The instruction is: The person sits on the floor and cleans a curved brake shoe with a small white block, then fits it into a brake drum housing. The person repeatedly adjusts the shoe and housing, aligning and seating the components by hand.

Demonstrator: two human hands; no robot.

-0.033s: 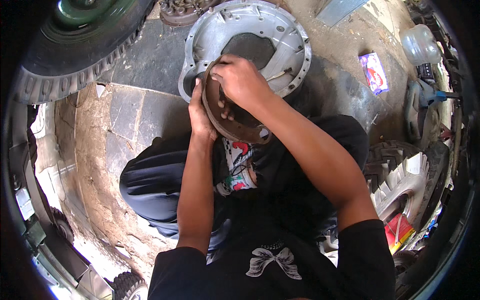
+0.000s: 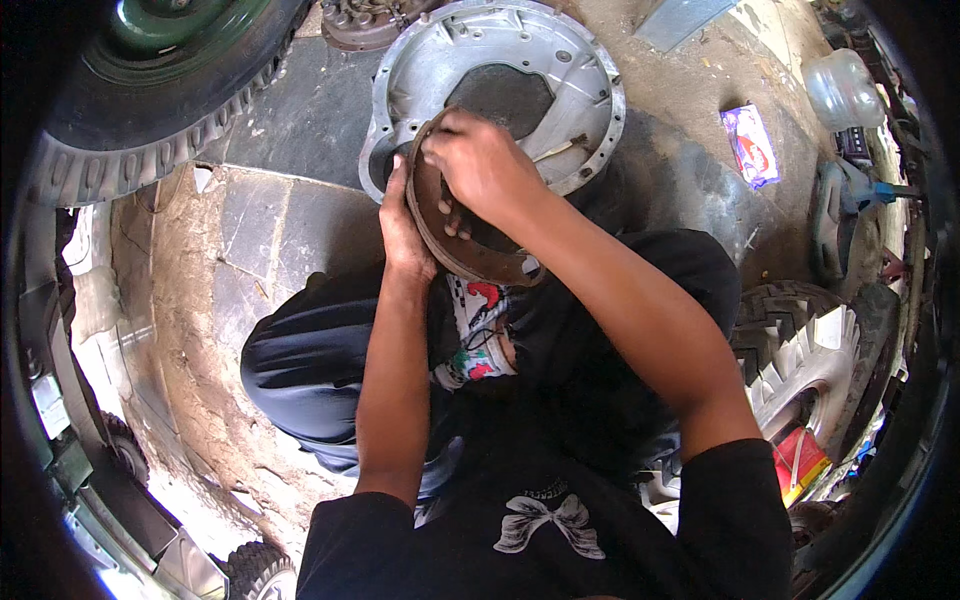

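Forearms rise from our black shirt point(image 2: 545, 540) at the lower edge, over our dark trousers point(image 2: 300, 370) and a patterned cloth point(image 2: 475, 335) in our lap. Our left hand point(image 2: 402, 228) is wrapped around the left rim of a rusty brown ring-shaped part point(image 2: 462, 258), fingers curled behind it and the thumb on its edge, so it has hold of the part. Our right hand point(image 2: 482, 165) lies over the top of the same ring, fingers bent and closed down on its upper edge and inner face. We hold the ring tilted above our knees, its upper edge overlapping the lower part of a round cast-aluminium housing point(image 2: 560, 70) that lies flat on the ground just beyond. The stone floor point(image 2: 260, 230) is cracked and dusty. To our right lies a small tractor tyre point(image 2: 800, 350), farther off a printed packet point(image 2: 750, 145) and a clear plastic jug point(image 2: 842, 90). At the far left a large lugged tyre on a green rim point(image 2: 150, 110) fills the corner.
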